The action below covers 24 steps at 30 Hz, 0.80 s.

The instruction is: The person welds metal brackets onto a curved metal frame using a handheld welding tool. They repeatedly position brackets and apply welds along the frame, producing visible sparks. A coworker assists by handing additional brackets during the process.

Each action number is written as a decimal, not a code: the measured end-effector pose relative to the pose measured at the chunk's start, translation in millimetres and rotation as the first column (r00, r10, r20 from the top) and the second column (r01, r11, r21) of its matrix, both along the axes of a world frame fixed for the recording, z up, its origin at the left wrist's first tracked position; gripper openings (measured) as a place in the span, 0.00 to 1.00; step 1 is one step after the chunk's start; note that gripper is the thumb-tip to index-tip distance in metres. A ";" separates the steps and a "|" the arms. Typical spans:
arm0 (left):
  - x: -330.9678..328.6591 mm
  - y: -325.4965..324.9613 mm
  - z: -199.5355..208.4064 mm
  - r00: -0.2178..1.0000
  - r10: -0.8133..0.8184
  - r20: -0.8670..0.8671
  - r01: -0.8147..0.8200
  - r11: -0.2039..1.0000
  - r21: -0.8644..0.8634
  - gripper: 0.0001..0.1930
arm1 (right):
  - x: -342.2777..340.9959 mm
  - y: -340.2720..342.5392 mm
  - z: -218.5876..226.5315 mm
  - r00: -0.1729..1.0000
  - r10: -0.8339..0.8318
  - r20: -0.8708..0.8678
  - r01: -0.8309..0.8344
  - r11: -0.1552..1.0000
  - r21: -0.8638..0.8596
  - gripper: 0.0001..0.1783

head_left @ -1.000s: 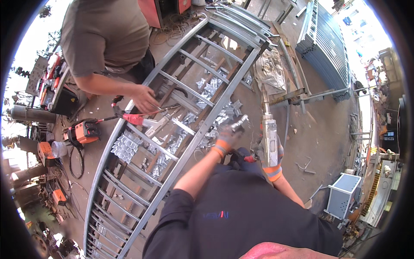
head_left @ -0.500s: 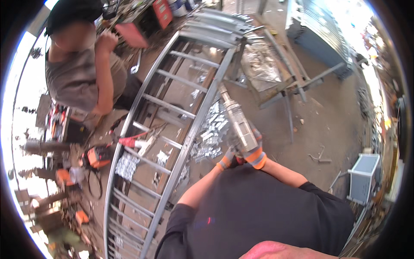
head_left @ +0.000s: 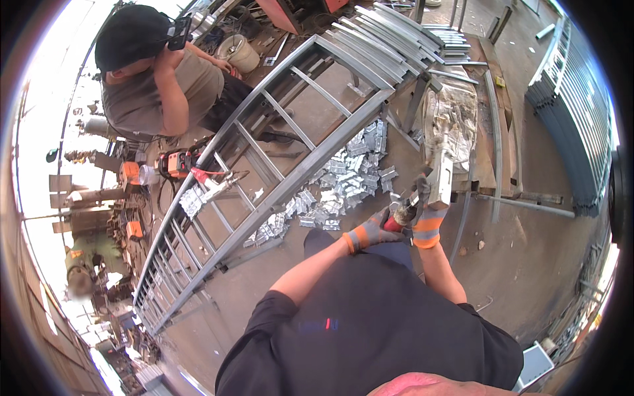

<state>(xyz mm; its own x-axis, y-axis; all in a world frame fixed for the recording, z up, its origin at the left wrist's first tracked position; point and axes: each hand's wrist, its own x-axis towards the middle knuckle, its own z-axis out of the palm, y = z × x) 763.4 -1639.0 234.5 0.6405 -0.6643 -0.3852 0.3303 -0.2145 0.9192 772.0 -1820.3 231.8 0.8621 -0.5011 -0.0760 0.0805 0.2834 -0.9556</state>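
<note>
Right hand: grey glove with an orange cuff (head_left: 422,198), narrow, holding the metal-bodied tool (head_left: 441,186) along its side.
Left hand: grey glove with an orange cuff (head_left: 374,232), fingers bent, at the red part (head_left: 393,225) just beside the tool; whether it is closed on that part cannot be told.
Tool location: in front of the person's dark top (head_left: 376,310), above the floor, pale body pointing to the far side.
Floor: brown-grey, dusty (head_left: 502,264), with scattered debris to the right.
Loose parts: a heap of small silver metal pieces (head_left: 343,185) on the floor, left of the hands and beside the frame.
Frame: long ladder-like metal frame (head_left: 290,178), running from near left to far centre, rungs across.
Frame load: loose metal bars (head_left: 389,43) at its far end; red-handled implement (head_left: 214,185) across its left part.
Worktop: low stand with a crumpled pale sheet (head_left: 456,122) beyond the tool.
Right side of room: stack of blue-grey barred panels (head_left: 574,112), far right.
Left side of room: orange-and-black machine (head_left: 177,163) near the frame's left edge.
Far left: co-worker (head_left: 158,86) in a dark cap, one hand raised to the head; white bucket (head_left: 238,54) just beyond.
</note>
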 end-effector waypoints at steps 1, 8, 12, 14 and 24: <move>4.7 -12.9 7.6 0.998 0.057 -0.035 -0.056 0.998 0.038 0.43 | 1.4 -10.0 0.1 0.999 -0.003 0.053 0.003 1.000 -0.004 0.20; 13.9 -47.1 -19.5 0.991 0.124 0.044 -0.124 0.992 -0.013 0.38 | 11.6 -34.2 19.1 0.980 0.195 0.032 -0.198 0.972 0.130 0.32; -4.3 -28.4 -59.5 0.957 0.156 0.245 -0.188 0.976 0.113 0.32 | 8.8 -18.2 30.2 0.853 0.493 -0.168 -0.509 0.858 -0.066 0.50; -7.8 -14.6 -73.4 0.947 0.227 0.228 -0.260 0.958 0.126 0.33 | 15.0 -15.7 34.8 0.759 0.619 -0.199 -0.650 0.728 -0.216 0.53; 2.5 57.6 -104.5 0.919 0.356 0.169 -0.393 0.860 0.326 0.34 | 114.2 -83.5 44.0 0.829 0.472 -0.299 -0.558 0.677 -0.479 0.38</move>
